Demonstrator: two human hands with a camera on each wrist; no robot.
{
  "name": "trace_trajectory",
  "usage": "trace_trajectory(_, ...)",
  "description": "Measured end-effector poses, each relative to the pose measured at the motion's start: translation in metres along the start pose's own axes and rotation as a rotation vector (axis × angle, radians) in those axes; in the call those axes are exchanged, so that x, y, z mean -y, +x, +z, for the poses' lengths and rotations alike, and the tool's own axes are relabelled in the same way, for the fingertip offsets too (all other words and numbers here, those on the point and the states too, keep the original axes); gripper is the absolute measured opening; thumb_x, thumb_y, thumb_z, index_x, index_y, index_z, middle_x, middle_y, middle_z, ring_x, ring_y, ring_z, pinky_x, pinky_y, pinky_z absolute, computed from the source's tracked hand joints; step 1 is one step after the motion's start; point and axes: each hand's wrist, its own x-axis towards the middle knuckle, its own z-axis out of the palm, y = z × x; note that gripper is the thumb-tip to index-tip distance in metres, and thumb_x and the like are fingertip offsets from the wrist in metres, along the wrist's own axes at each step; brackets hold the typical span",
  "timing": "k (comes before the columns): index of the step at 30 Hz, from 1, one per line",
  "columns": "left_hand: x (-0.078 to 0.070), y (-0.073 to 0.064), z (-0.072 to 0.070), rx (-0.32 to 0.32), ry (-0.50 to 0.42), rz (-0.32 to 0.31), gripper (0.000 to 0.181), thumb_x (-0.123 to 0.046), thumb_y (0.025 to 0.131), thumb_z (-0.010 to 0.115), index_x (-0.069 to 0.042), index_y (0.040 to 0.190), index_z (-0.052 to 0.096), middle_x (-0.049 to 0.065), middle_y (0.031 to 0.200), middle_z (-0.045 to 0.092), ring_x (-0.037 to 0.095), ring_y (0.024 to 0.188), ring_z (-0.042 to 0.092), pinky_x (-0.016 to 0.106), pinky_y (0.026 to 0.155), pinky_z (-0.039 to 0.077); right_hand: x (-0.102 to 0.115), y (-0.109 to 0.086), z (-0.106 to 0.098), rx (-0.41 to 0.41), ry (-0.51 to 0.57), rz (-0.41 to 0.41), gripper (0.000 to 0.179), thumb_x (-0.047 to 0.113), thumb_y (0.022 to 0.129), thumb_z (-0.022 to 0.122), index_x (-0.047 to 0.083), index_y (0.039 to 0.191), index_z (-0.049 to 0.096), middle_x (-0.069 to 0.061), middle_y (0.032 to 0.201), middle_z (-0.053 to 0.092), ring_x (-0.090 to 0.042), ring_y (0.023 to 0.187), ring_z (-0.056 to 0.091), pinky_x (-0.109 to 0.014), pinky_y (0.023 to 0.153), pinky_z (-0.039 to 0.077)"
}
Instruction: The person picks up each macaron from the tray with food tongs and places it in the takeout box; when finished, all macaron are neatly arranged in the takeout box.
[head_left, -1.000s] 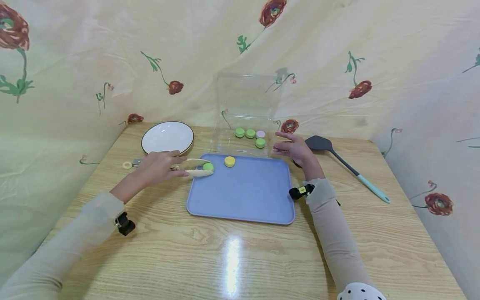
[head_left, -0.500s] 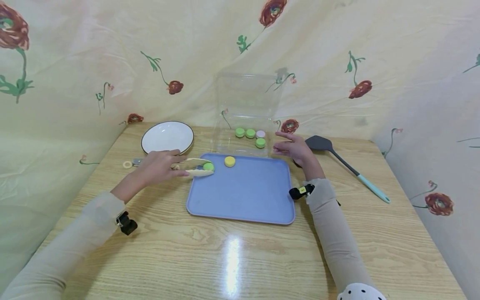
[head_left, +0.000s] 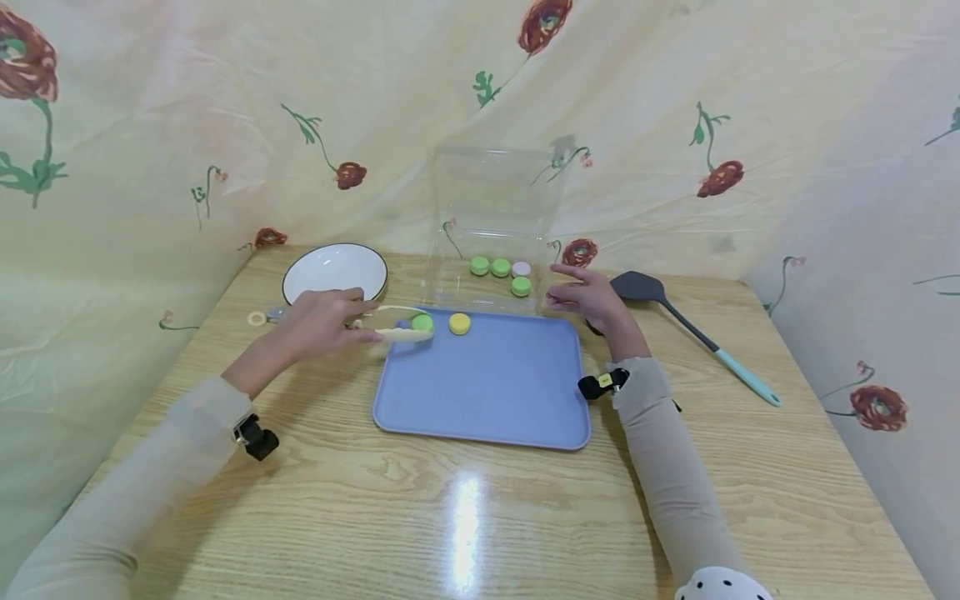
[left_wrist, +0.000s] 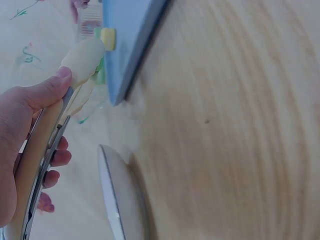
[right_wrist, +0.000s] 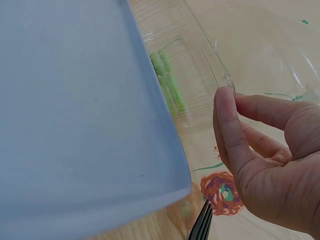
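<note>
My left hand (head_left: 318,323) grips a pair of tongs (left_wrist: 37,170) with cream-coloured tips. Between those tips sits a green macaron (head_left: 422,322), at the far left corner of the blue tray (head_left: 487,383). In the left wrist view the near tip mostly hides that macaron. A yellow macaron (head_left: 460,323) lies on the tray just to the right. My right hand (head_left: 588,300) pinches the rim of a clear plastic box (right_wrist: 200,75) between thumb and fingers, at its right side. The box's lid stands raised. Inside are several green macarons (head_left: 500,267) and a lilac one (head_left: 521,268).
A white dark-rimmed plate (head_left: 335,271) stands behind my left hand. To the right lies a spatula (head_left: 693,329) with a black head and turquoise handle. Black fork tines (right_wrist: 201,222) show beneath my right hand. A flowered cloth (head_left: 637,100) hangs behind the table (head_left: 337,517).
My left hand has moved slightly away from me and to the right, carrying the tongs, and the green macaron has shifted with them. My right hand and the box keep still.
</note>
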Motion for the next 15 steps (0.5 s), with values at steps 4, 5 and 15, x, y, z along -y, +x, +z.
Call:
trace_trajectory(4, 0.0, 0.007, -0.007, -0.025, 0.01, 0.007, 0.056, -0.05, 0.084, 0.079, -0.01, 0.123, 0.075, -0.001, 0.083, 0.059, 0.01, 0.06, 0.049, 0.027, 0.046, 0.032, 0.0, 0.0, -0.001, 0.0, -0.003, 0.002, 0.063, 0.003, 0.102, 0.059, 0.009, 0.159, 0.035, -0.003, 0.096, 0.073, -0.011, 0.086, 0.073, -0.033, 0.092, 0.058)
trace_trajectory(5, 0.0, 0.008, -0.009, -0.036, 0.011, 0.01, 0.055, -0.05, 0.083, 0.08, -0.011, 0.123, 0.075, 0.0, 0.084, 0.061, 0.01, 0.061, 0.05, 0.027, 0.046, 0.032, 0.0, 0.001, -0.001, 0.0, -0.003, 0.002, 0.063, 0.003, 0.102, 0.059, 0.009, 0.159, 0.035, -0.004, 0.096, 0.073, -0.012, 0.086, 0.073, -0.033, 0.093, 0.058)
trace_trajectory(15, 0.001, 0.03, -0.023, -0.143, 0.025, 0.05, 0.053, -0.049, 0.083, 0.079, -0.01, 0.119, 0.076, 0.002, 0.09, 0.067, 0.014, 0.062, 0.054, 0.03, 0.047, 0.034, -0.001, 0.003, -0.003, 0.012, 0.027, 0.009, 0.064, -0.001, 0.102, 0.056, 0.005, 0.16, 0.03, -0.004, 0.095, 0.074, -0.014, 0.086, 0.074, -0.035, 0.094, 0.058)
